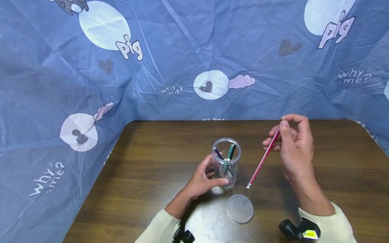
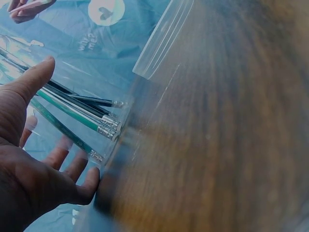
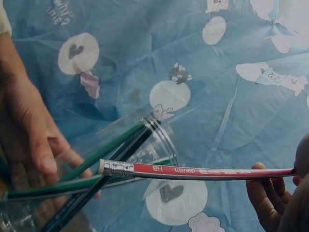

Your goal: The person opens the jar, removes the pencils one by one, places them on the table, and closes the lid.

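A clear plastic jar (image 1: 237,167) stands upright on the table, holding several green and dark pencils (image 2: 70,112). Around its side my left hand (image 1: 200,177) grips it, thumb in front and fingers behind. To the right of the jar, my right hand (image 1: 297,148) pinches a red pencil (image 1: 263,158) between thumb and forefinger near its upper end. That pencil slants down toward the left, its eraser end (image 3: 116,167) lowest and clear of the jar. A round translucent lid (image 1: 240,209) lies flat on the table in front of the jar.
The brown wooden table (image 1: 146,158) reaches back to a blue printed curtain (image 1: 170,60), which also hangs along the left side. Dark wrist devices (image 1: 301,230) sit at both cream sleeves.
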`<state>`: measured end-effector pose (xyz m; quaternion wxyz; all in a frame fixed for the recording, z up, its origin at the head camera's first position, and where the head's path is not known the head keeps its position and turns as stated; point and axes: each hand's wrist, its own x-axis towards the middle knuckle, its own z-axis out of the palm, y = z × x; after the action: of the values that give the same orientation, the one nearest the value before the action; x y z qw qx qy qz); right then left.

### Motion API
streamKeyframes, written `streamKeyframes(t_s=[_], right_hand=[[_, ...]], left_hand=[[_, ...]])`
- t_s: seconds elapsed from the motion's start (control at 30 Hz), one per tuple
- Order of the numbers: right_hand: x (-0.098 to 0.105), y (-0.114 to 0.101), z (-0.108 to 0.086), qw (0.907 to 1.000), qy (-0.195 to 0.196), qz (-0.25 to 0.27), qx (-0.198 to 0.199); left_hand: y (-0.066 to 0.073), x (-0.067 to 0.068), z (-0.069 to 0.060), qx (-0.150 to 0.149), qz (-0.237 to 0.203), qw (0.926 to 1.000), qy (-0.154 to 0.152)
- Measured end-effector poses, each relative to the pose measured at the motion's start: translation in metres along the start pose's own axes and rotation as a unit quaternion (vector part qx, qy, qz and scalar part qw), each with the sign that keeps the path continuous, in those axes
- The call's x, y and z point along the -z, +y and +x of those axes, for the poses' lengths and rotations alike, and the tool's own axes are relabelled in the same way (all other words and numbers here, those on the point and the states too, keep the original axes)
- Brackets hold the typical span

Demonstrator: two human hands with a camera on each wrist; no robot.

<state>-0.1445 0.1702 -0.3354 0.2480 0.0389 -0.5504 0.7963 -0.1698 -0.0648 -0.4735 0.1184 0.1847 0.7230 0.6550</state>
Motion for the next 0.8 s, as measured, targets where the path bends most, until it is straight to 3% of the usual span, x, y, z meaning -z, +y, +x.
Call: streamKeyframes(t_s=[0.53, 0.8], right_hand=[[0.028, 0.009, -0.001, 0.9989, 0.002, -0.044, -0.017], [0.041, 0.014, -0.004, 0.9964, -0.003, -0.079, -0.029]], left_hand=[[0.001, 0.0, 0.004, -0.011, 0.004, 0.9999, -0.003], [0.0, 0.001, 0.003, -0.008, -0.017, 0.9998, -0.009]])
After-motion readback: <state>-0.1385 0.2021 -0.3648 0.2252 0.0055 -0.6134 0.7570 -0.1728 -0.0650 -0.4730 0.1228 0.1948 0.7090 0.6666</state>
